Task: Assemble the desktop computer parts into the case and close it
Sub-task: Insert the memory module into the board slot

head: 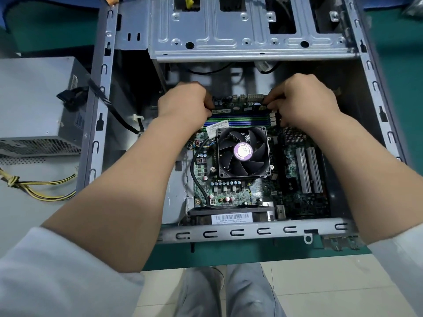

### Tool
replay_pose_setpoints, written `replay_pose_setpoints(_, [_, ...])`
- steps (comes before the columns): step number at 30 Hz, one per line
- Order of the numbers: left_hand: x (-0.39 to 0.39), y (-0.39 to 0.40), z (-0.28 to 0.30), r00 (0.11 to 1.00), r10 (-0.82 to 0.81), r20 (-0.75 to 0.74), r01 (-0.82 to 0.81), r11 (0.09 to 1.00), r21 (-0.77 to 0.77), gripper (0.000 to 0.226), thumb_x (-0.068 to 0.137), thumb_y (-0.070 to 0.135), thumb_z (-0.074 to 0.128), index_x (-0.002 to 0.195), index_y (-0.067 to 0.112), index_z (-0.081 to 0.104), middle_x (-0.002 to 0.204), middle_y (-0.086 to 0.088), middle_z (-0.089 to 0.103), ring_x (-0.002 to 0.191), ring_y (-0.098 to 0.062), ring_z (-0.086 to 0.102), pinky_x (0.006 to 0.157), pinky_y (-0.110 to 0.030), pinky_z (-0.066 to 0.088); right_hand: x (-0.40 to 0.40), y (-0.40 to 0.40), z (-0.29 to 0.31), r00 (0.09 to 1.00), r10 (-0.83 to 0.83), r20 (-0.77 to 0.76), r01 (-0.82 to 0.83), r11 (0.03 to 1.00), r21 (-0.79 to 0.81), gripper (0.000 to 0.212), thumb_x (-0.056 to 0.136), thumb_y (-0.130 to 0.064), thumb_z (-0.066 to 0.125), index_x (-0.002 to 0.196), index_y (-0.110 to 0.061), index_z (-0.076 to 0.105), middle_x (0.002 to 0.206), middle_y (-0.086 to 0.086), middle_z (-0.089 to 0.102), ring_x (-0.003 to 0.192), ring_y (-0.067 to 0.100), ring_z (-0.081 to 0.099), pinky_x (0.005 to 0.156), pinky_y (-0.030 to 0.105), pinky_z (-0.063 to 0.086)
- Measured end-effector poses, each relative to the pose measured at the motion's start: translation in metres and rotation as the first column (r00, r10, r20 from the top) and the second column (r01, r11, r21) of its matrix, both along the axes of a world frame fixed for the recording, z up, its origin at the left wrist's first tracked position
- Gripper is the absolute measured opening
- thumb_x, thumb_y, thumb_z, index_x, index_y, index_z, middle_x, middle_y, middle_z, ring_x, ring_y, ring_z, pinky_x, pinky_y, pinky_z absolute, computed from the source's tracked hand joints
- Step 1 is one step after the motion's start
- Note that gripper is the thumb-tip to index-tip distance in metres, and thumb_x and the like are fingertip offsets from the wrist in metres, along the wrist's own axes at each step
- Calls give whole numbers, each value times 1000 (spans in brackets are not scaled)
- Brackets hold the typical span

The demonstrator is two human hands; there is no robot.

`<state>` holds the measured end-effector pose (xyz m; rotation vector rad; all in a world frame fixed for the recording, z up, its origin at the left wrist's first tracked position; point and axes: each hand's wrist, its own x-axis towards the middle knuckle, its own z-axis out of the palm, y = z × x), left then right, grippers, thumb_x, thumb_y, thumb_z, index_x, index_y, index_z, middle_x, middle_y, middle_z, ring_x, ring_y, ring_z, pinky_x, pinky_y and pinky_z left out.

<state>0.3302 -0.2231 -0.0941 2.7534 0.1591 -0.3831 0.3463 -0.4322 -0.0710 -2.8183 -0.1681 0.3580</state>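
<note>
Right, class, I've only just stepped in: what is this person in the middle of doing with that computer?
A person is building a desktop PC. The case lies open on a green mat, with the motherboard and its cooler fan already inside. The left hand and right hand grip the two ends of a memory stick over the memory slots beyond the fan. The power supply sits outside the case, to the left, and no side panel covers the case.

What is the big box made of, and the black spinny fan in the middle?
The case looks like bare grey sheet metal: dull sheen, punched slots, folded edges. The fan seems to be black matte plastic, with thin molded blades and a purple sticker at its hub.
</note>
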Motion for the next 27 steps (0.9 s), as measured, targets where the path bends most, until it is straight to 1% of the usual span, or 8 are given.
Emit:
replay_pose_setpoints(3, [-1,-1,0,1000,-4,-3,4,1000,-5,19,84,29,67,101,38,70,114,-1,65,102,-23,61,85,-30,47,-1,0,1,1000,-7,5,7,1000,-9,32,85,-6,54,90,-31,72,80,-8,69,78,21,64,74,31,50])
replay_pose_setpoints(6, [-1,-2,1,1000,-3,4,3,1000,1,19,85,28,67,101,38,70,114,-2,65,101,-24,61,83,-29,46,-1,1,1,1000,-1,12,1,1000,-22,28,85,-8,57,90,-31,73,85,-3,70,83,25,66,77,34,52])
replay_pose_setpoints(11, [1,0,3,999,29,35,-29,999,-19,20,85,25,67,101,35,71,109,1,67,104,-23,60,81,-27,44,0,0,-1,999,24,31,-23,999,-38,21,87,-16,61,96,-31,72,70,-2,57,89,27,64,71,33,48])
replay_pose_setpoints(16, [-1,-1,4,1000,5,4,-5,1000,-7,18,84,27,70,100,35,72,106,4,68,103,-21,60,80,-27,45,-1,1,-3,999,35,15,-34,998,-44,27,83,-11,57,92,-33,71,76,-2,60,89,26,63,71,33,48])
replay_pose_setpoints(20, [-1,-2,5,999,4,33,-4,1000,1,18,84,26,68,100,35,72,108,3,68,105,-22,59,80,-27,43,0,1,-5,998,38,57,-34,998,-58,27,84,-11,57,93,-32,70,77,-2,60,90,28,62,67,31,42])
replay_pose_setpoints(22, [-1,-1,5,999,20,31,-20,1000,-15,19,84,26,68,101,35,72,108,4,68,107,-22,59,82,-26,43,0,0,-6,998,33,61,-29,998,-54,26,84,-11,57,93,-32,70,78,-2,60,92,28,62,67,31,40])
replay_pose_setpoints(25, [-1,0,4,1000,24,1,-24,999,-32,19,84,27,69,101,36,72,107,5,69,106,-22,60,87,-28,48,0,2,-7,999,31,41,-29,998,-47,27,84,-11,57,93,-32,70,75,-1,58,91,27,62,67,31,41])
replay_pose_setpoints(27, [-1,-1,5,1000,18,3,-18,1000,-19,18,84,27,69,99,36,72,106,4,68,104,-22,60,83,-28,46,0,2,-6,999,27,39,-25,999,-48,26,84,-10,57,91,-32,70,73,0,57,90,28,63,66,31,42])
